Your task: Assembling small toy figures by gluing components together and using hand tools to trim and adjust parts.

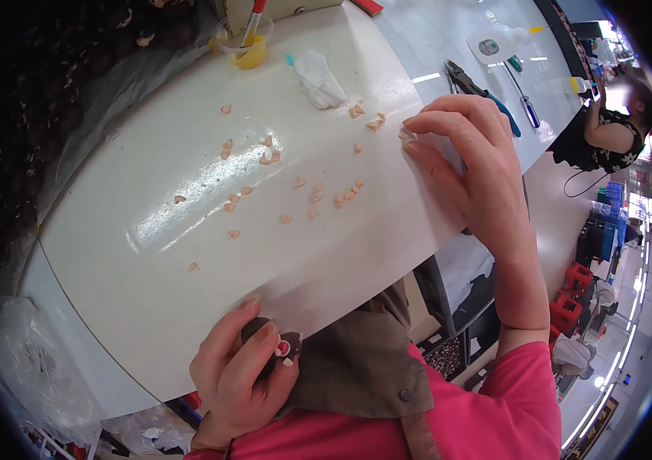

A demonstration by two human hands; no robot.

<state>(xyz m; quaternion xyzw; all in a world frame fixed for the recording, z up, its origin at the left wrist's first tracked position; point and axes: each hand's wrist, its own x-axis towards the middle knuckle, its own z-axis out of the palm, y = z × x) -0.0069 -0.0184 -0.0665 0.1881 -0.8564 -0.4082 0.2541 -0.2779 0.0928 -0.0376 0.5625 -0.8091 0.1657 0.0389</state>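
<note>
Two dozen or so small peach-coloured pieces (314, 192) lie scattered on the white sheet (188, 307), so most look unused. Left hand (238, 376) fingers are clenched around a small dark figure (276, 349) at the sheet's near edge, one pale piece apparently seated on it. Right hand (468, 165) lies palm-down, fingertips (410, 136) pinching or pressing one piece (405, 135); can't tell which. Forearm runs back to a pink sleeve.

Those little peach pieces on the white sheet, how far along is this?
Done: nothing finished shows. In hand: the left hand grips a small dark figure with one pale piece on it, while the right hand touches a peach piece at the white sheet edge. Left: some two dozen loose pieces lie scattered.
</note>
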